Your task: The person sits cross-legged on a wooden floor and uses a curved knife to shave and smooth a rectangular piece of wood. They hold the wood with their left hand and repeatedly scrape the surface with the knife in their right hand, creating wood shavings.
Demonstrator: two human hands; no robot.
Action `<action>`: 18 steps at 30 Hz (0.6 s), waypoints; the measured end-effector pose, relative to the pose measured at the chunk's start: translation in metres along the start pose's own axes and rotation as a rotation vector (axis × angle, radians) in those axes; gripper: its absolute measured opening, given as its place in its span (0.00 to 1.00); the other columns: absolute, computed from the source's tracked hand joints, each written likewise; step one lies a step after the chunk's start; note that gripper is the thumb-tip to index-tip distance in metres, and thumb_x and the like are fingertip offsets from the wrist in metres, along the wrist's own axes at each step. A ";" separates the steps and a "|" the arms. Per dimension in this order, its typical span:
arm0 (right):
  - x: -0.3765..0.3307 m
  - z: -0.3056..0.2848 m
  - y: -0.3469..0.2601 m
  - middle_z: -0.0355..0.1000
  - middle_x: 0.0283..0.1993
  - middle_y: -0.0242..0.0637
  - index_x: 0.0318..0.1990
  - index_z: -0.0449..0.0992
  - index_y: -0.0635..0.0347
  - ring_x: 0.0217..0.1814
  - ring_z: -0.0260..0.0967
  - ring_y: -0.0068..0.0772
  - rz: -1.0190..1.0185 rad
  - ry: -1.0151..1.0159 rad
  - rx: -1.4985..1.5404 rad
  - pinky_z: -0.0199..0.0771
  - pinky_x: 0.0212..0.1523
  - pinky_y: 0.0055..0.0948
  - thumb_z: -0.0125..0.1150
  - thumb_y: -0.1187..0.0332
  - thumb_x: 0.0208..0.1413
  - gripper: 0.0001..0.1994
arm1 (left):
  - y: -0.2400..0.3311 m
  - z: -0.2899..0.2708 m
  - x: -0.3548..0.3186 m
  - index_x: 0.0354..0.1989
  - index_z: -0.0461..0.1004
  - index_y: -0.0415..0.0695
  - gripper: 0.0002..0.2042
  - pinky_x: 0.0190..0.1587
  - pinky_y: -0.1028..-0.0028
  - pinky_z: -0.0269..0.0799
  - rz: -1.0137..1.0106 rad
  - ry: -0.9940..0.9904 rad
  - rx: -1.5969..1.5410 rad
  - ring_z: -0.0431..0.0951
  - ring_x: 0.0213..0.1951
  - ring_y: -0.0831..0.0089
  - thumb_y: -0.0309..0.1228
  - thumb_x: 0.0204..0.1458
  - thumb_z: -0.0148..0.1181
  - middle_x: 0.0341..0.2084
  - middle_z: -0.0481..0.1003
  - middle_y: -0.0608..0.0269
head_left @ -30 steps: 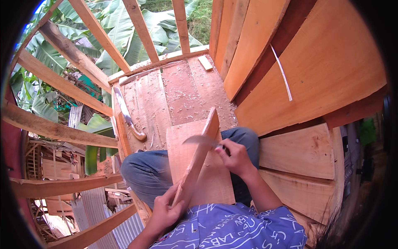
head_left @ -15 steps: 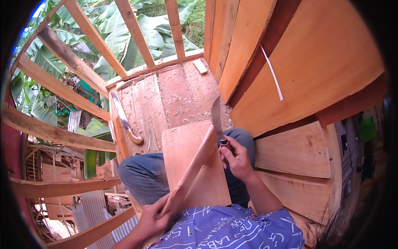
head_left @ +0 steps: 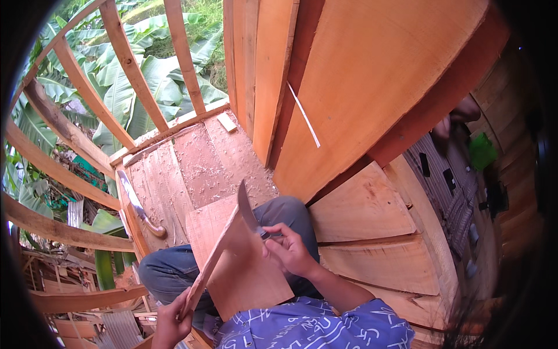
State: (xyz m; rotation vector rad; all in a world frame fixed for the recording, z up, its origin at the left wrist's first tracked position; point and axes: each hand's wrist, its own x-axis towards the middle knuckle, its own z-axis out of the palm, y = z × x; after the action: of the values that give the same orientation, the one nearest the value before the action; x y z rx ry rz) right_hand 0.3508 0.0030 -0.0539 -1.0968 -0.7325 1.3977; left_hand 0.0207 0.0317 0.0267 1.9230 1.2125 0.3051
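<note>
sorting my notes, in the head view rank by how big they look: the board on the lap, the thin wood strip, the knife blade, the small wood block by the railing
1. board on the lap
2. thin wood strip
3. knife blade
4. small wood block, though it lies farther from the camera, so its true size is unsure.

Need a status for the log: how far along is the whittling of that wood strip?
Done: wood shavings litter the plank floor, so some cutting has happened. In hand: the left hand grips the lower end of the wood strip, which lies tilted over a board on the lap; the right hand holds a knife, blade near the strip's top end. Left: cannot tell how much more needs shaving.
</note>
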 end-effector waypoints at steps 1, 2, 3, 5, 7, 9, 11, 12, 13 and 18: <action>0.000 0.001 -0.001 0.73 0.33 0.31 0.60 0.66 0.59 0.27 0.66 0.14 0.003 0.068 0.136 0.67 0.27 0.18 0.53 0.69 0.65 0.17 | -0.007 0.002 -0.001 0.57 0.72 0.41 0.26 0.39 0.70 0.76 0.024 0.028 0.005 0.83 0.37 0.55 0.19 0.44 0.56 0.33 0.79 0.43; -0.003 0.005 0.000 0.74 0.33 0.32 0.59 0.67 0.58 0.30 0.69 0.17 0.008 0.080 0.135 0.70 0.31 0.20 0.53 0.69 0.65 0.16 | -0.012 0.005 -0.002 0.57 0.73 0.42 0.26 0.35 0.70 0.77 0.045 0.048 0.010 0.83 0.33 0.53 0.19 0.44 0.57 0.30 0.79 0.42; -0.007 0.010 0.005 0.74 0.33 0.33 0.59 0.68 0.58 0.31 0.70 0.19 0.013 -0.050 -0.069 0.71 0.33 0.21 0.54 0.69 0.65 0.16 | -0.013 0.006 -0.005 0.57 0.73 0.43 0.26 0.34 0.69 0.76 0.041 0.041 0.019 0.83 0.32 0.53 0.19 0.44 0.57 0.29 0.78 0.42; -0.018 0.018 0.008 0.75 0.33 0.34 0.58 0.70 0.57 0.34 0.72 0.21 0.001 -0.349 -0.466 0.73 0.38 0.23 0.54 0.69 0.65 0.15 | -0.012 0.004 -0.003 0.57 0.74 0.45 0.27 0.33 0.69 0.76 0.017 0.043 0.037 0.82 0.30 0.53 0.19 0.43 0.57 0.27 0.77 0.43; -0.021 0.020 0.001 0.76 0.34 0.35 0.57 0.71 0.57 0.38 0.74 0.22 0.049 -0.395 -0.416 0.73 0.45 0.25 0.55 0.69 0.64 0.15 | -0.012 -0.002 -0.006 0.57 0.73 0.45 0.28 0.35 0.71 0.75 -0.081 -0.018 0.059 0.83 0.31 0.56 0.18 0.42 0.57 0.29 0.79 0.46; -0.019 0.015 0.006 0.76 0.36 0.36 0.57 0.70 0.59 0.38 0.74 0.22 0.111 -0.214 -0.171 0.73 0.45 0.25 0.56 0.70 0.64 0.15 | -0.014 -0.003 -0.006 0.58 0.74 0.47 0.29 0.36 0.72 0.75 -0.100 -0.030 0.048 0.82 0.30 0.58 0.18 0.41 0.58 0.29 0.79 0.48; -0.013 0.017 0.013 0.76 0.36 0.38 0.57 0.71 0.61 0.37 0.75 0.23 0.024 0.009 0.092 0.73 0.42 0.24 0.55 0.73 0.62 0.16 | -0.018 -0.001 -0.005 0.58 0.74 0.49 0.30 0.34 0.72 0.74 -0.024 -0.002 0.024 0.81 0.27 0.59 0.18 0.41 0.58 0.27 0.78 0.50; -0.014 0.021 0.016 0.76 0.36 0.38 0.57 0.71 0.61 0.34 0.74 0.23 -0.080 -0.012 0.006 0.73 0.38 0.23 0.54 0.74 0.63 0.16 | -0.018 0.001 -0.008 0.58 0.74 0.49 0.30 0.34 0.72 0.74 -0.036 -0.005 0.034 0.81 0.26 0.61 0.18 0.41 0.59 0.26 0.78 0.50; -0.013 0.024 0.020 0.75 0.36 0.39 0.57 0.71 0.61 0.32 0.73 0.22 -0.184 -0.033 -0.080 0.72 0.34 0.22 0.54 0.75 0.63 0.16 | -0.017 0.001 -0.011 0.57 0.75 0.49 0.29 0.34 0.72 0.75 -0.085 -0.009 0.036 0.81 0.27 0.61 0.18 0.41 0.59 0.26 0.79 0.50; -0.028 0.048 0.026 0.72 0.31 0.38 0.58 0.64 0.59 0.19 0.63 0.16 -0.132 -0.168 -0.303 0.64 0.19 0.16 0.51 0.73 0.65 0.15 | -0.021 0.005 -0.010 0.54 0.77 0.49 0.27 0.32 0.68 0.76 -0.082 0.076 -0.063 0.80 0.28 0.54 0.20 0.40 0.59 0.26 0.78 0.49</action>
State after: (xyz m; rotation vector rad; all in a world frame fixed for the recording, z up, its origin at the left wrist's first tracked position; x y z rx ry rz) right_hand 0.2944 -0.0200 -0.0546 -1.1475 -1.1466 1.3031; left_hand 0.0057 0.0251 0.0101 1.8173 1.3123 0.3716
